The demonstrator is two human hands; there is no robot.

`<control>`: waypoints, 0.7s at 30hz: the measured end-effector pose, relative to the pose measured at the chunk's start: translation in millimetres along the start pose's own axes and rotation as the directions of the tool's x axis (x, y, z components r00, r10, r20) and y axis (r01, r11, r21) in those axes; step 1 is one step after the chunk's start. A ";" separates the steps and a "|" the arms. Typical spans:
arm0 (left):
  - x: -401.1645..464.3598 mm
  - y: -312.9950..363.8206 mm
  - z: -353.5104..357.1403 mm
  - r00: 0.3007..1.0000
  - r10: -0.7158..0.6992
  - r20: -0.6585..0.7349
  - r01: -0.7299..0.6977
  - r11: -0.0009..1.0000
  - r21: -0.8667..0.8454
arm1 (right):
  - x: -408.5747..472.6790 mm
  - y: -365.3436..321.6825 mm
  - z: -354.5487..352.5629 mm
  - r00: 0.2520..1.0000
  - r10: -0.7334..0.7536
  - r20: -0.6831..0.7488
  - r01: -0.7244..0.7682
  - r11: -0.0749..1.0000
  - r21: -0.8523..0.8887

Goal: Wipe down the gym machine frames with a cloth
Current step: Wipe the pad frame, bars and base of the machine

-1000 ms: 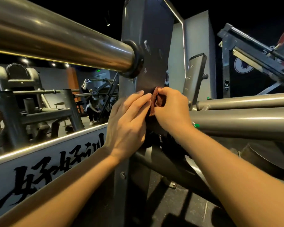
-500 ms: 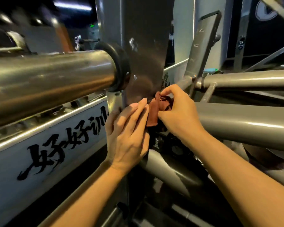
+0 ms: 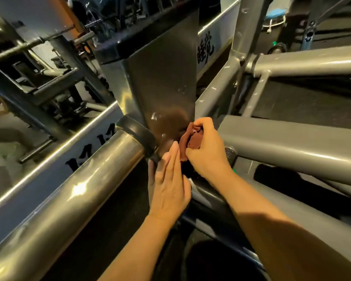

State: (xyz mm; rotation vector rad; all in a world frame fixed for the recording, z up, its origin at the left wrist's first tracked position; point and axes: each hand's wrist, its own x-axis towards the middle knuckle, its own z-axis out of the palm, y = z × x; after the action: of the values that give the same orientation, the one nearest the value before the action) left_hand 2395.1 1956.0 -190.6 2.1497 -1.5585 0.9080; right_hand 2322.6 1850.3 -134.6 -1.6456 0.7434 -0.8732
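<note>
A grey upright post (image 3: 162,84) of the gym machine frame rises in the middle of the view, capped in black. My right hand (image 3: 208,153) grips a crumpled dark red cloth (image 3: 194,138) against the post's lower right edge. My left hand (image 3: 169,183) lies flat with straight fingers against the post just below and left of the cloth, fingertips touching it. A thick shiny steel bar (image 3: 85,191) with a black collar (image 3: 140,136) juts from the post toward the lower left.
Grey frame tubes (image 3: 292,147) run to the right, one above another, with a bolt end (image 3: 230,153) by my right wrist. A low white barrier with black characters (image 3: 49,169) runs behind the bar. Other dark machines (image 3: 49,82) stand at left.
The view has tilted downward, so the post and bar now appear from above. Both hands stay together at the post, the right still gripping the cloth, the left still flat beside it.
</note>
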 end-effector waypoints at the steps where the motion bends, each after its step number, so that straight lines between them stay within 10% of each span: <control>1: -1.2 3.1 -6.2 0.999 -0.021 0.046 0.021 1.000 0.006 | -4.2 -3.0 -3.0 0.998 0.051 0.043 -0.051 0.999 0.018; 6: -2.3 30.2 -37.8 0.943 -0.200 0.266 0.218 0.975 -0.038 | -15.2 -45.1 -34.8 0.995 0.086 -0.056 -0.076 0.985 0.155; 10: 13.9 74.9 -102.5 0.878 -0.352 0.323 0.468 0.772 -0.430 | -21.2 -103.6 -55.7 0.983 0.012 -0.185 0.036 0.966 0.254; 15: 62.8 64.1 -189.8 0.971 -0.235 0.047 0.233 0.878 -0.418 | -60.1 -152.3 -43.6 0.990 0.055 -0.130 -0.016 0.960 0.278; 21: 123.0 9.2 -241.9 0.967 0.091 0.236 -0.046 0.980 -0.193 | -50.6 -180.5 -28.4 0.962 0.121 -0.246 -0.064 0.971 0.230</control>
State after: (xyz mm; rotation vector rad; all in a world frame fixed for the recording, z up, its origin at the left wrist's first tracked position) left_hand 2338.3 2009.7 69.4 2.1476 -1.7663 0.5060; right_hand 2278.3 1918.3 36.7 -1.3047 0.8632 -1.0756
